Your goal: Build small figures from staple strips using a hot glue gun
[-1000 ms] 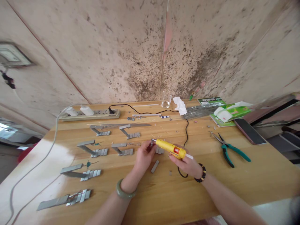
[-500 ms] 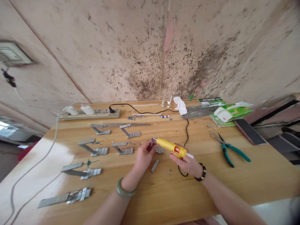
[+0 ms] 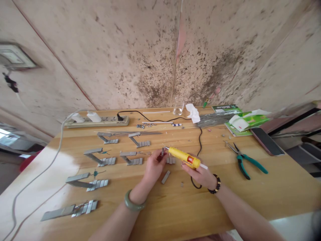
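Pinched in the fingers of my left hand (image 3: 154, 166) is a small grey piece (image 3: 163, 152), partly hidden by the fingertips. My right hand (image 3: 199, 174) is wrapped round a yellow hot glue gun (image 3: 180, 155) with a white glue stick (image 3: 203, 166) poking out of its back. The gun's nozzle points left, close to the top of the grey piece; whether they touch I cannot tell. Behind the left fingers lies a segmented grey strip (image 3: 171, 161), and a loose grey flat block (image 3: 166, 177) rests on the wood just in front.
Several grey bent-strip assemblies (image 3: 100, 185) stand on the left of the table (image 3: 160, 214). At the back are a power strip (image 3: 107, 123), a glass (image 3: 178, 108) and a crumpled tissue (image 3: 193, 113). Teal-handled pliers (image 3: 242, 159), a bundle of wires (image 3: 215, 117) and a phone (image 3: 267, 141) lie right.
The glue gun has shifted very slightly to the right, its nozzle tip a little away from where it was over the grey piece. My left hand stays nearly still.
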Available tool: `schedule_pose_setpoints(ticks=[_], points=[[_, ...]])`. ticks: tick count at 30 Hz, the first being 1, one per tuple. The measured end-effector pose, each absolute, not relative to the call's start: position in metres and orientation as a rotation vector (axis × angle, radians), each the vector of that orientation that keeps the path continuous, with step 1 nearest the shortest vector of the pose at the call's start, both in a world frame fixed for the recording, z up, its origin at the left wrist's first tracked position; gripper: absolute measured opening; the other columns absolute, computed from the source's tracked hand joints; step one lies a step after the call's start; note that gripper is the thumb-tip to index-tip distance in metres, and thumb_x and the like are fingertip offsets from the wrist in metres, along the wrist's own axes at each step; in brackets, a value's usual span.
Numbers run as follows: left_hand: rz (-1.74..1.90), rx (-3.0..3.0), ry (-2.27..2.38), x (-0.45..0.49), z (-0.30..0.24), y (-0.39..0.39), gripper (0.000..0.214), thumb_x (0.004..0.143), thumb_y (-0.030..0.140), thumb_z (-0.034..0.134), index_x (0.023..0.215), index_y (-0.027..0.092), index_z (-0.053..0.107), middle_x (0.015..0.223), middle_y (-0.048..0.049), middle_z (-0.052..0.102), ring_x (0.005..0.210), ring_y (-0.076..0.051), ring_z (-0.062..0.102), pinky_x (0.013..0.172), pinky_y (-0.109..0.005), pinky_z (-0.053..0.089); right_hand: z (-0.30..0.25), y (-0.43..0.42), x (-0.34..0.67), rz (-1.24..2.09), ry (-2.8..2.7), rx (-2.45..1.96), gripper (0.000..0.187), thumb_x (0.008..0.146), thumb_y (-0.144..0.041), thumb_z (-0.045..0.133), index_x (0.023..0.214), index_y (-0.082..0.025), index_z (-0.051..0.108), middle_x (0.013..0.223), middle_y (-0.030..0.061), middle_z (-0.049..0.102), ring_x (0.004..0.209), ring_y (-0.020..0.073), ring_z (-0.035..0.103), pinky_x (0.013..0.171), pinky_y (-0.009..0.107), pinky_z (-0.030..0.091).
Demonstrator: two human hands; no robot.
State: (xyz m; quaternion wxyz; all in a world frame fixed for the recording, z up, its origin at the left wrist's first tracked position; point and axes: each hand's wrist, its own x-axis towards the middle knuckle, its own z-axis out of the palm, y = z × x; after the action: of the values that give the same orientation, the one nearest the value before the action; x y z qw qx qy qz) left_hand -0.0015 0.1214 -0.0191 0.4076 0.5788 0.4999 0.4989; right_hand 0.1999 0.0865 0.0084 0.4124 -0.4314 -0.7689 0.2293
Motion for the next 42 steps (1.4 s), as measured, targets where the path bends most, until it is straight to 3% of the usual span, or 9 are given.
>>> schedule_pose_setpoints(ticks=[3,9,18,42], points=[[1.245,1.47,1.252,-0.002,-0.017,0.121,0.015,0.078,0.025,0.061,0.088,0.016,0.068,0.075,-0.0022,0.066,0.064,-0.014,0.058,0.06,-0.022,0.047,0.009,0.085,0.2,0.564,-1.944,-1.079,0.011,0.088,-0.03,0.052,0.088,-0.022,0.06,0.087,0.0054,0.065,0.082,0.0196,0.063,0.073,0.029,0.054],[1.238,1.463,1.257,-0.004,-0.021,0.121,0.028,0.077,0.024,0.062,0.104,0.017,0.067,0.092,-0.0058,0.07,0.078,-0.017,0.064,0.07,-0.025,0.05,0.01,0.082,0.199,0.526,-1.992,-1.025,0.011,0.089,-0.029,0.052,0.084,-0.022,0.059,0.082,0.0053,0.064,0.077,0.0193,0.062,0.07,0.029,0.054],[1.211,1.506,1.272,-0.004,-0.019,0.12,0.027,0.08,0.025,0.058,0.104,0.016,0.066,0.091,-0.0063,0.069,0.078,-0.017,0.063,0.071,-0.026,0.05,0.012,0.08,0.198,0.461,-1.966,-1.058,0.015,0.089,-0.032,0.051,0.083,-0.022,0.06,0.075,0.0053,0.063,0.072,0.02,0.062,0.063,0.029,0.053],[1.221,1.473,1.259,-0.002,-0.011,0.119,0.024,0.077,0.023,0.059,0.099,0.017,0.067,0.087,-0.005,0.069,0.076,-0.017,0.063,0.069,-0.026,0.05,0.013,0.084,0.2,0.539,-1.993,-1.049,0.009,0.088,-0.026,0.052,0.086,-0.021,0.059,0.081,0.0049,0.064,0.077,0.0196,0.062,0.069,0.03,0.053]])
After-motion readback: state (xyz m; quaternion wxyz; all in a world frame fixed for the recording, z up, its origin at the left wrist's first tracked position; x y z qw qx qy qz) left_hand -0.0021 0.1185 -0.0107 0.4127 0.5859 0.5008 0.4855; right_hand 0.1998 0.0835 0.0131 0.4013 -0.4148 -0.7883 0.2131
